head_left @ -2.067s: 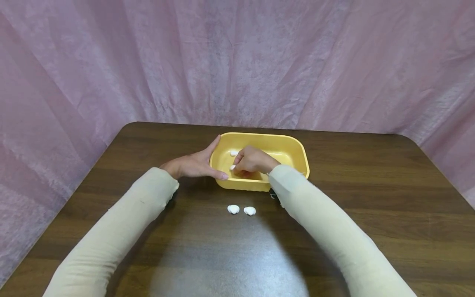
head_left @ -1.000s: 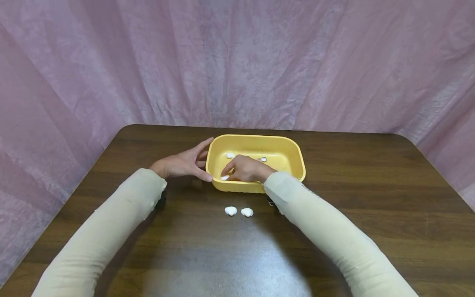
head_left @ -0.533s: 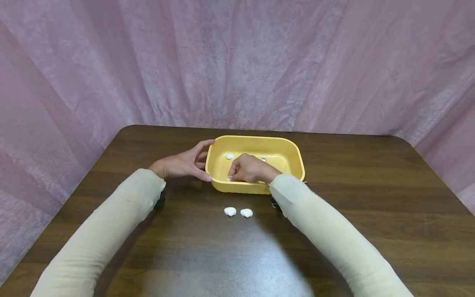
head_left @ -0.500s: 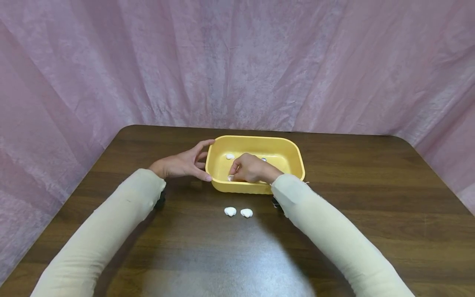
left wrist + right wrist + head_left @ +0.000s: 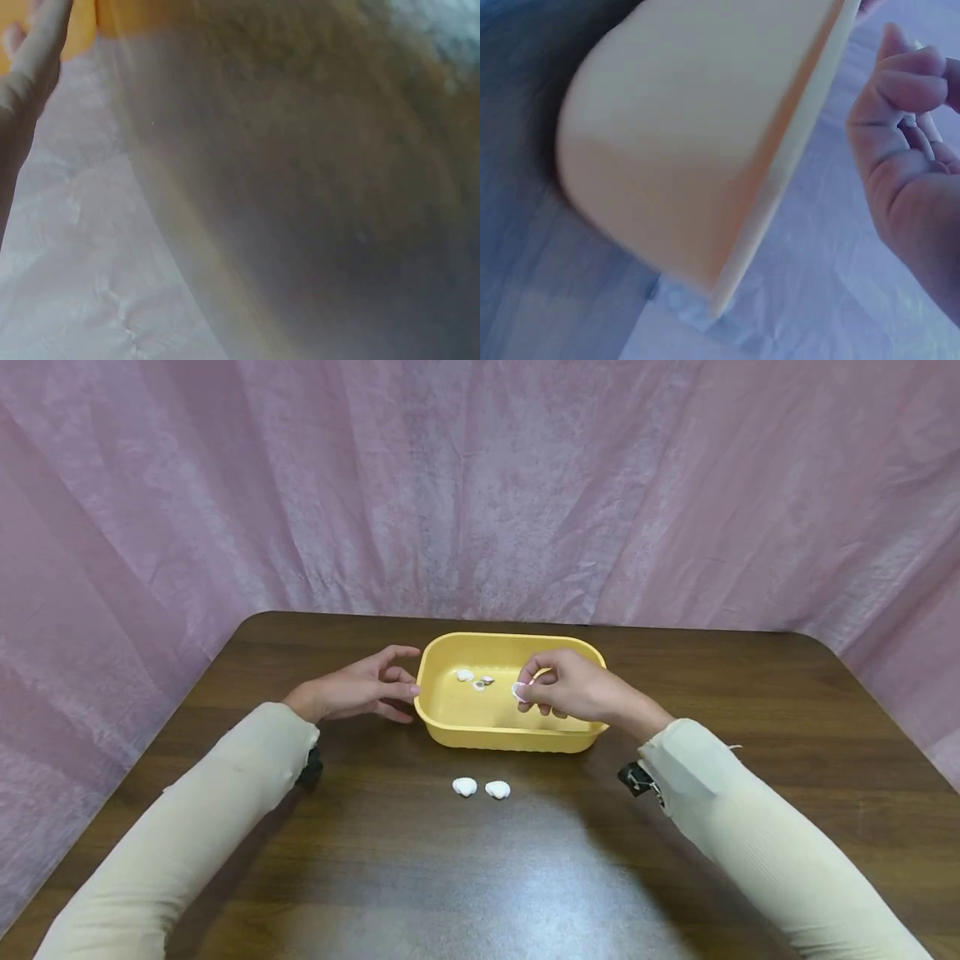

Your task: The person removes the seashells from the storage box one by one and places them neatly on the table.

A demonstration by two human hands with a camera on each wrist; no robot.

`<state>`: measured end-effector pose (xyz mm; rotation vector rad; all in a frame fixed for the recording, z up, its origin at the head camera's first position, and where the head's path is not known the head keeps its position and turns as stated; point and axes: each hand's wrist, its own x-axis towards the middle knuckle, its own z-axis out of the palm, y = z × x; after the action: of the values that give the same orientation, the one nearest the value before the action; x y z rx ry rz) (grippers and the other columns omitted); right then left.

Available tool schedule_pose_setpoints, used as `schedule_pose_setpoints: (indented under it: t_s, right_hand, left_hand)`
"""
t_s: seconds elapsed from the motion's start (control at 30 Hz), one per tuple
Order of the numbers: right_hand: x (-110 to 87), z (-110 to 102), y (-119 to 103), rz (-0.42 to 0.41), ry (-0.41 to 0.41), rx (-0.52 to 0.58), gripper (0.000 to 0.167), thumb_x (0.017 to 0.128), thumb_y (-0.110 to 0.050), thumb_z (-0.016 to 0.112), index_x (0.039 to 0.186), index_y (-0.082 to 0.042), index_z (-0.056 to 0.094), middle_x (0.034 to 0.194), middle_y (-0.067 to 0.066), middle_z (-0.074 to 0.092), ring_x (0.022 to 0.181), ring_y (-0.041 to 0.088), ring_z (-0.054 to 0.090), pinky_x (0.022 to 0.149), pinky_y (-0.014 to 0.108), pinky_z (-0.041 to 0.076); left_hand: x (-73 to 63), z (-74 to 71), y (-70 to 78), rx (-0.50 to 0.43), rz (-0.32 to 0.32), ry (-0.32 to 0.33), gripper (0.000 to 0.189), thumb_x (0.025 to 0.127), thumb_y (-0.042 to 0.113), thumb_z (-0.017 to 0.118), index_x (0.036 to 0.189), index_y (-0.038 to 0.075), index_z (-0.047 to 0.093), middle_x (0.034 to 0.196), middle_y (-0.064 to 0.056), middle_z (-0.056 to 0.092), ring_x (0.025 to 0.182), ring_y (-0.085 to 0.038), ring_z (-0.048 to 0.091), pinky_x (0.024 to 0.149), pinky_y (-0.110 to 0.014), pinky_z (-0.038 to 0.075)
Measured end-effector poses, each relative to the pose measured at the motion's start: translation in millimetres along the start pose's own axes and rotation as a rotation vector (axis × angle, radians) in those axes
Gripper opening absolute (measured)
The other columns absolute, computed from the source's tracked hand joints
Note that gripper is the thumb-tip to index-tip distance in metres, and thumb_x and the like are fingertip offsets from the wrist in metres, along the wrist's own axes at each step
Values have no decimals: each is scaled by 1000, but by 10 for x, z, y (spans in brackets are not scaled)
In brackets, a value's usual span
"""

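Note:
A yellow plastic tub (image 5: pixel 510 740) stands on the wooden table. Over its right half, my right hand (image 5: pixel 572 687) pinches a small white seashell (image 5: pixel 518 692) between thumb and fingertips. In the right wrist view the same hand (image 5: pixel 907 142) is above the tub's rim, its fingers bent; the shell is barely visible there. My left hand (image 5: pixel 362 687) is at the tub's left end, fingers spread and slightly bent, fingertips at the rim. On the tub's floor lie a white shell (image 5: pixel 465 675) and two smaller brownish-white shells (image 5: pixel 483 683).
Two white scallop shells, a left one (image 5: pixel 464 787) and a right one (image 5: pixel 497 789), lie side by side on the table (image 5: pixel 375 860) in front of the tub. A pink velvet curtain (image 5: pixel 480 485) hangs behind the table. Each wrist wears a dark strap (image 5: pixel 637 778).
My right hand has risen from the tub's front left corner and moved right, carrying the shell. The small shells beneath it now show. My left hand has drawn back slightly left.

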<state>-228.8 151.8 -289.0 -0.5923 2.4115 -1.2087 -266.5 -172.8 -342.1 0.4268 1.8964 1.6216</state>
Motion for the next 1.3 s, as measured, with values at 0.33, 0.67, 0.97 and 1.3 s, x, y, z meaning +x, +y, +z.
schedule_pose_setpoints:
  t_s: [0.33, 0.67, 0.97, 1.3]
  right_hand:
    - [-420, 23, 203, -91, -49, -3, 18, 100, -13, 62, 104, 4, 68, 78, 6, 61, 58, 15, 54, 54, 31, 51]
    - [-661, 71, 333, -68, -72, 75, 22, 97, -12, 66, 107, 7, 70, 86, 10, 66, 62, 13, 58, 61, 33, 56]
    - [-720, 188, 514, 30, -120, 257, 27, 98, -9, 65, 110, 15, 65, 84, 14, 69, 63, 10, 59, 59, 28, 57]
    - [-680, 317, 632, 38, -126, 299, 24, 98, -7, 64, 110, 14, 65, 85, 11, 68, 66, 10, 59, 61, 28, 57]
  left_hand:
    - [21, 26, 22, -66, 43, 47, 64, 99, -6, 54, 152, -3, 18, 101, -16, 62, 84, -21, 67, 82, -37, 58]
    - [1, 117, 13, -133, 8, 51, 64, 99, -3, 56, 151, 1, 20, 103, -16, 66, 85, -24, 69, 84, -38, 58]
    - [25, 84, 19, -88, 16, 69, 64, 99, -2, 57, 152, 0, 21, 101, -15, 66, 82, -19, 67, 78, -30, 58]
    - [20, 78, 19, -76, 1, 98, 65, 99, -1, 57, 153, 2, 21, 106, -21, 62, 81, -19, 67, 79, -31, 58]
